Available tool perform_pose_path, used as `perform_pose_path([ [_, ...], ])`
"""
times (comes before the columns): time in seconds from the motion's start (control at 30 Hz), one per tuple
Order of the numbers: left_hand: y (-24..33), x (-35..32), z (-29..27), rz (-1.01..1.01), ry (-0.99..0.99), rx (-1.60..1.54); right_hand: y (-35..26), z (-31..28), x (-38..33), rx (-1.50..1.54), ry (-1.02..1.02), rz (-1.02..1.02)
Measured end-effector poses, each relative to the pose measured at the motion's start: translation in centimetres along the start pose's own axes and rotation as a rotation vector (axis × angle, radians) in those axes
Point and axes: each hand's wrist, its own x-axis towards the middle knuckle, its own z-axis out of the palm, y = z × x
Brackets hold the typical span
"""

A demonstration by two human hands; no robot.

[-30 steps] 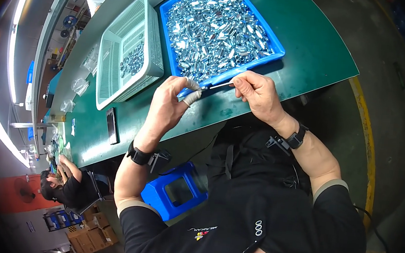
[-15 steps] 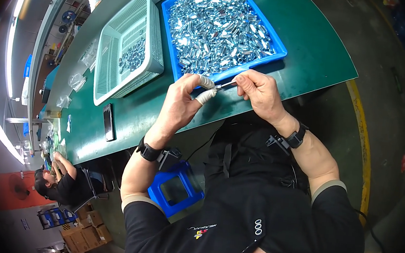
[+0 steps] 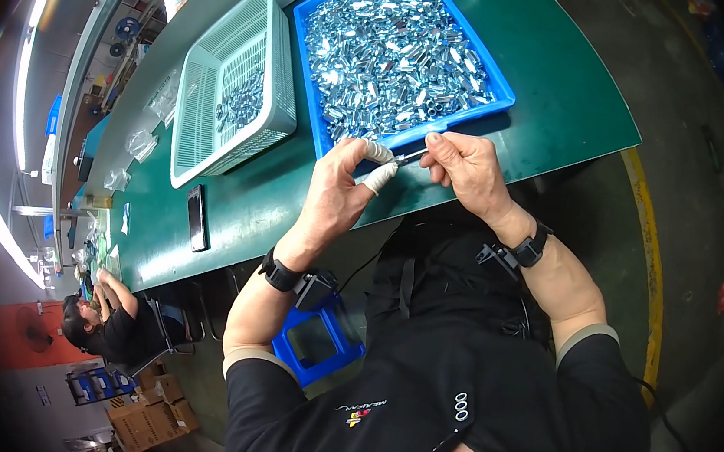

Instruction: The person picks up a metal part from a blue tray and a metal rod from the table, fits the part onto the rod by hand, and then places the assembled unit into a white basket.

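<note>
Both hands [image 3: 402, 173] have risen to the blue tray's [image 3: 504, 90] near rim.

Tray [image 3: 504, 90] of metal parts [image 3: 397, 46] on table [image 3: 564, 115], basket [image 3: 210, 81] left of it, phone [image 3: 197, 218] nearer.

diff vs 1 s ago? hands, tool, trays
Left hand rose from the table edge toward the blue tray; its taped fingers now pinch the tip of the thin tool. Right hand keeps its grip on the tool's other end, barely moved. Blue tray, white basket and phone unchanged.
</note>
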Motion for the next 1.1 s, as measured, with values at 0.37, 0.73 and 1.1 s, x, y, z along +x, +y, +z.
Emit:
perform_pose_path([
  [0.37, 0.3, 0.3, -1.1, 0.213, 0.108, 0.186, -0.1, 0.0, -0.1, 0.053, 0.045, -0.025],
  [0.73, -2.2, 2.8, -11.2, 0.229, 0.351, 0.768, 0.0, 0.0, -0.2, 0.098, 0.065, -0.023],
  [1.1, -5.3, 4.0, -4.9, 0.239, -0.087, 0.773, 0.0, 0.1, -0.3, 0.057, 0.038, -0.046],
])
